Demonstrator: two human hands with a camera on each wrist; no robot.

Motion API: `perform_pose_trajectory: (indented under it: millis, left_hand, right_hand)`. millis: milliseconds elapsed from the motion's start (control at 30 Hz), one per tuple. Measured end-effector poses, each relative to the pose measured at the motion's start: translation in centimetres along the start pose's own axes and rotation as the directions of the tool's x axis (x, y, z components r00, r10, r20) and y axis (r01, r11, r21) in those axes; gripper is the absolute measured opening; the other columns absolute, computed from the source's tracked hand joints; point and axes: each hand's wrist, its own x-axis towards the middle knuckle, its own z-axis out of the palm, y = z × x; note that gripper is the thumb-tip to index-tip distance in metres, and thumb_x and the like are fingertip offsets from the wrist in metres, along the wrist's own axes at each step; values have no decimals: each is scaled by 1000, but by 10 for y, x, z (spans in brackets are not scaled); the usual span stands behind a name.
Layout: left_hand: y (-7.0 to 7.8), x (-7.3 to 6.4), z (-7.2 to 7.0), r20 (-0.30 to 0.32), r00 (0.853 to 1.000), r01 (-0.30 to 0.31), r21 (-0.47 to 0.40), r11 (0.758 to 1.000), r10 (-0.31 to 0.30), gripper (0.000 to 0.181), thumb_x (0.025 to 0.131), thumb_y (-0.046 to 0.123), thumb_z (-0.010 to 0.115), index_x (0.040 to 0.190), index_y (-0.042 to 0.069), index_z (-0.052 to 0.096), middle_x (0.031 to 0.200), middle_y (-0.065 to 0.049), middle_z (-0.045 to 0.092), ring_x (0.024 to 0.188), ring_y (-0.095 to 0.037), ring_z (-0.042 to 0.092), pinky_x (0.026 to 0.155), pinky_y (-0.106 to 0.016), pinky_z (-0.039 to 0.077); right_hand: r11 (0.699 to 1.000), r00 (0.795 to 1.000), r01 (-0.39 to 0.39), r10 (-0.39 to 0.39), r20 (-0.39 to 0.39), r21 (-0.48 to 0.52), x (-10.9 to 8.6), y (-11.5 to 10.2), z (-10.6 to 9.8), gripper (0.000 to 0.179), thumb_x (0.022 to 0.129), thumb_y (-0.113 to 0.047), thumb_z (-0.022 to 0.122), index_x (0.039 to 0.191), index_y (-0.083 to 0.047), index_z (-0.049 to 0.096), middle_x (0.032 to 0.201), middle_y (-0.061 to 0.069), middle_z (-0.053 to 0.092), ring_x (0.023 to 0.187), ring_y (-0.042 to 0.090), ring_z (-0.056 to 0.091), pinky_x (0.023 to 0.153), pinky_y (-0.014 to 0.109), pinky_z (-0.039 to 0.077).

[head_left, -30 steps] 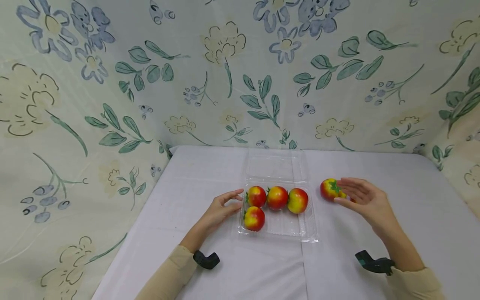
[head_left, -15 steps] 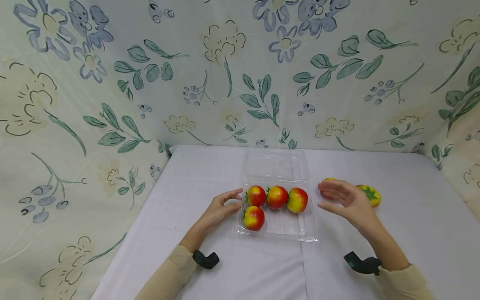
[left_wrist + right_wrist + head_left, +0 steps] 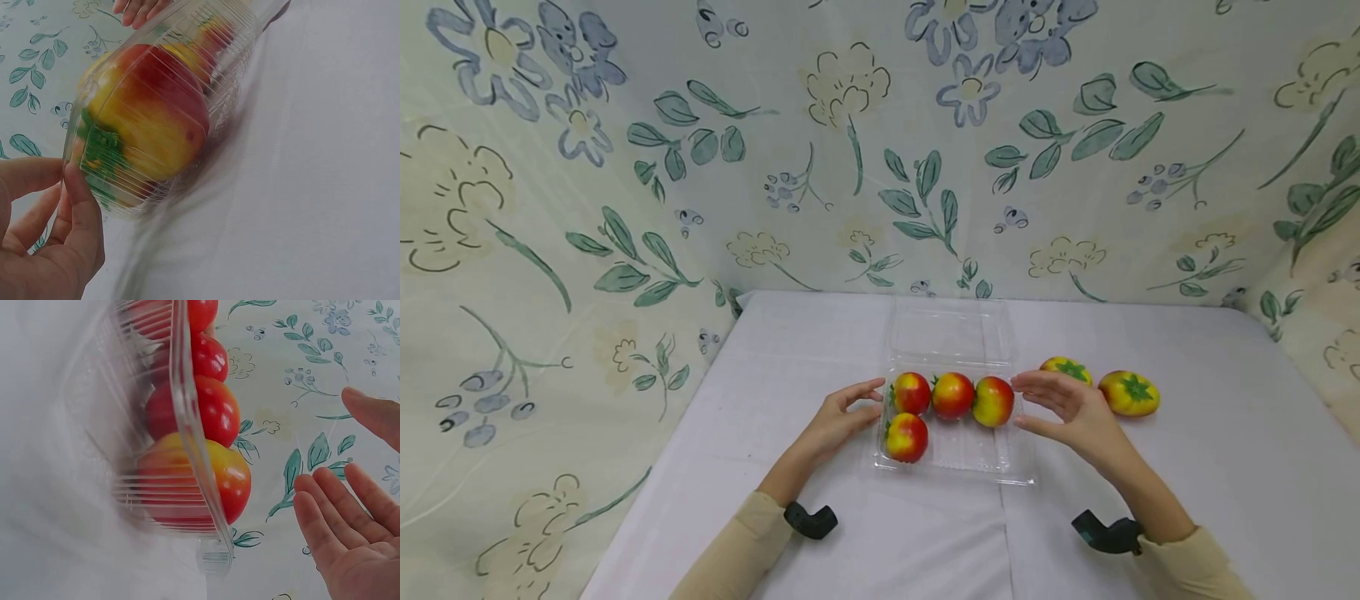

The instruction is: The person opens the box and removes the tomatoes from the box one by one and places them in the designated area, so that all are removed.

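Observation:
A clear plastic clamshell box (image 3: 958, 475) lies on the white cloth with its lid (image 3: 951, 332) folded back. Inside are several red-and-yellow fruits with green leafy tops: a row along the back and one fruit (image 3: 907, 438) at front left. At the box's left side, my left hand (image 3: 56, 231) pinches the rim between thumb and fingers. My right hand (image 3: 1071, 412) is just beyond the right rim, near the rightmost fruit (image 3: 993, 402) of the row. Its fingers are spread and hold nothing; the right wrist view shows the palm apart from the box.
Two more fruits sit outside the box, behind and right of my right hand: one partly hidden fruit (image 3: 1066, 368) and another fruit (image 3: 1129, 393) on its side. A floral curtain (image 3: 850, 167) rises behind and left of the white-covered table (image 3: 820, 333).
My right hand has moved left, from beside the loose fruits to the box's right edge, uncovering both fruits. My left hand and the box stay in place.

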Motion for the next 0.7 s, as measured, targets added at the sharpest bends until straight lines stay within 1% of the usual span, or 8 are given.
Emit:
perform_pose_trajectory:
  millis: [133, 233, 433, 700]
  left_hand:
    - [0, 0, 0, 6, 1000, -2, -3, 1000, 2, 48, 96, 15, 68, 142, 8, 55, 123, -16, 56, 116, -29, 51, 91, -27, 53]
    - [0, 0, 0, 7, 1000, 1, 2, 1000, -1, 49, 96, 16, 68, 143, 9, 55, 123, -16, 55, 115, -29, 51, 91, -27, 53]
    - [0, 0, 0, 2, 1000, 0, 5, 1000, 0, 49, 96, 17, 68, 142, 10, 56, 122, -13, 57, 114, -27, 52, 89, -25, 53]
    - [1, -2, 0, -4, 1000, 7, -20, 1000, -7, 48, 95, 17, 69, 141, 13, 58, 120, -11, 58, 115, -28, 52, 89, -26, 54]
  right_hand:
    - [1000, 1000, 4, -4, 24, 13, 0, 0, 6, 51, 82, -6, 82, 128, 0, 59, 126, 20, 62, 116, 28, 61, 91, 16, 48]
    - [999, 999, 12, -13, 43, 37, 1, -2, 10, 51, 82, -4, 81, 127, 2, 59, 126, 21, 62, 116, 34, 60, 91, 16, 49]
    - [999, 997, 14, -17, 74, 39, 2, -5, 20, 51, 81, -8, 83, 126, 1, 61, 127, 18, 63, 117, 33, 60, 93, 18, 49]
    - [998, 992, 18, -25, 126, 54, 3, -4, 36, 51, 81, -10, 83, 126, -1, 62, 126, 15, 63, 118, 37, 59, 97, 34, 50]
